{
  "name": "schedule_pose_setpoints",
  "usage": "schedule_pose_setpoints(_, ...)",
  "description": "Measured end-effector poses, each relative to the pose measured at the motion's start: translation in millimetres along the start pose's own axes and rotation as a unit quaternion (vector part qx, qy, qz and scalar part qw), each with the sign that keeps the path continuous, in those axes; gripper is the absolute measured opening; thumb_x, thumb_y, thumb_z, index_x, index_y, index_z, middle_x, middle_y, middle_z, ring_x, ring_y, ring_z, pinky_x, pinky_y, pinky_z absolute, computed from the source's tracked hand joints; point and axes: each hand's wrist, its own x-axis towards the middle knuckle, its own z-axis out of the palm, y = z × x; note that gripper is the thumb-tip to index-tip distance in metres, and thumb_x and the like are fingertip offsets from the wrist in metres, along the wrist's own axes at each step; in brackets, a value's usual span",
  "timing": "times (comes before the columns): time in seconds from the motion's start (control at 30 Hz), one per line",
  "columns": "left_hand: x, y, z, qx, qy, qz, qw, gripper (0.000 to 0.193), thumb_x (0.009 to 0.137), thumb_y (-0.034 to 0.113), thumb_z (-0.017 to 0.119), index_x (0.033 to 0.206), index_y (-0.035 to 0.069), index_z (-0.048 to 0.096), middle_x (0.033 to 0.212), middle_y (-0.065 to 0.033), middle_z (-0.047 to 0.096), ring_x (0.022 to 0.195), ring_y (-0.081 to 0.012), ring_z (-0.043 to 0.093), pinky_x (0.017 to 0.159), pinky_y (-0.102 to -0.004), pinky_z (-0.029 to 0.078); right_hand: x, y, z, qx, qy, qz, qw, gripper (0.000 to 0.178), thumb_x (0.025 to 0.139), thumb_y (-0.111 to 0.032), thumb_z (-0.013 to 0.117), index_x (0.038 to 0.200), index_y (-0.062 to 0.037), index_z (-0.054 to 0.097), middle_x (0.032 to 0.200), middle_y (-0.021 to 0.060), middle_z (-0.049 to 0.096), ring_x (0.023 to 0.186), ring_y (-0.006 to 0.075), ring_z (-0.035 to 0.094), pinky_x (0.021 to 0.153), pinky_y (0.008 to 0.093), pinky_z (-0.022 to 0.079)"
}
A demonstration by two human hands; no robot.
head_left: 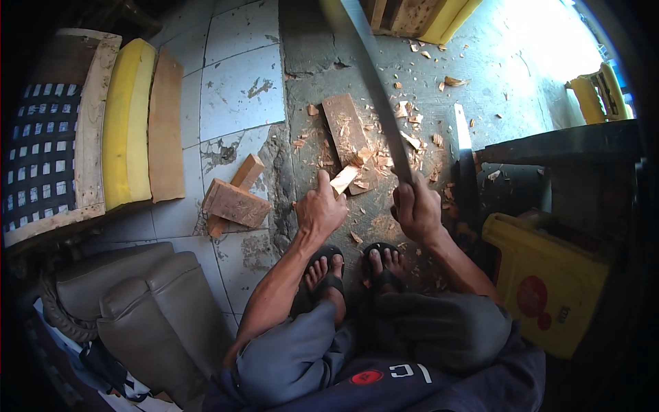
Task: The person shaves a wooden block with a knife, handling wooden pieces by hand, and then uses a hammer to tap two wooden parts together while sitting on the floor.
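Observation:
My left hand is wrapped around a short piece of pale wood, which rests slantwise over the near end of a flat brown board on the floor. In my right hand is the grip of a machete, whose long dark blade is raised, reaching away to the top of the view; its far end is blurred. Wood chips lie scattered around the board. Both hands are in front of my sandalled feet, and the machete's handle is mostly hidden by my fingers.
Two crossed wood blocks lie on the tiles at the left. Beyond them stands a webbed wooden frame with yellow foam. Grey-brown cushions are at lower left. To the right are a long metal blade, a dark bench and a yellow crate.

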Motion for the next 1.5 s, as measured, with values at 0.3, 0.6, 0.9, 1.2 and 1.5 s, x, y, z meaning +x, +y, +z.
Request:
schedule_pose_setpoints(0.3,5,-7,0,0.0,-0.013,-0.022,1.0,0.049,0.087,0.029,0.071,0.12,0.008,0.04,0.083,-0.0285,0.071,0.08,-0.0499,0.071,0.072,-0.0574,0.055,12,-11,-4,-0.022,0.004,-0.005,1.0,0.019,0.106,-0.022,0.05,0.112,-0.0047,0.055,0.059,0.0131,0.056,0.05,0.0303,0.063,0.048,0.0428,0.048)
schedule_pose_setpoints(0.6,16,-11,-4,-0.018,-0.029,-0.032,0.999,0.051,0.086,0.028,0.071,0.124,0.007,0.042,0.088,-0.0272,0.072,0.083,-0.0492,0.071,0.073,-0.0581,0.055,17,-7,-2,-0.057,-0.041,0.05,0.996,0.019,0.104,-0.023,0.053,0.113,-0.0063,0.057,0.069,0.0247,0.062,0.059,0.0458,0.063,0.055,0.0539,0.048)
schedule_pose_setpoints(0.9,11,-11,-24,0.009,-0.043,-0.012,0.999,0.062,0.085,0.03,0.074,0.132,0.006,0.04,0.093,-0.0305,0.072,0.088,-0.0493,0.071,0.079,-0.0572,0.054,11,46,15,-0.064,-0.269,0.194,0.941,0.034,0.107,-0.032,0.042,0.107,-0.003,0.059,0.076,0.0287,0.067,0.07,0.0473,0.066,0.068,0.0578,0.051)
schedule_pose_setpoints(1.2,22,-20,-23,0.049,-0.041,-0.01,0.998,0.061,0.088,0.031,0.073,0.131,0.004,0.039,0.087,-0.0294,0.071,0.086,-0.0484,0.071,0.077,-0.0569,0.054,3,-4,5,-0.011,-0.023,0.03,0.999,0.026,0.106,-0.026,0.049,0.107,-0.0018,0.06,0.067,0.0213,0.064,0.057,0.0423,0.063,0.054,0.0505,0.047)
schedule_pose_setpoints(1.5,24,-23,-21,0.053,-0.042,-0.036,0.997,0.068,0.087,0.032,0.073,0.135,0.001,0.036,0.092,-0.0311,0.071,0.086,-0.0487,0.071,0.076,-0.0558,0.056,3,17,19,-0.084,-0.149,0.131,0.977,0.028,0.106,-0.027,0.049,0.111,-0.002,0.06,0.068,0.0241,0.062,0.065,0.0475,0.065,0.058,0.0533,0.049)
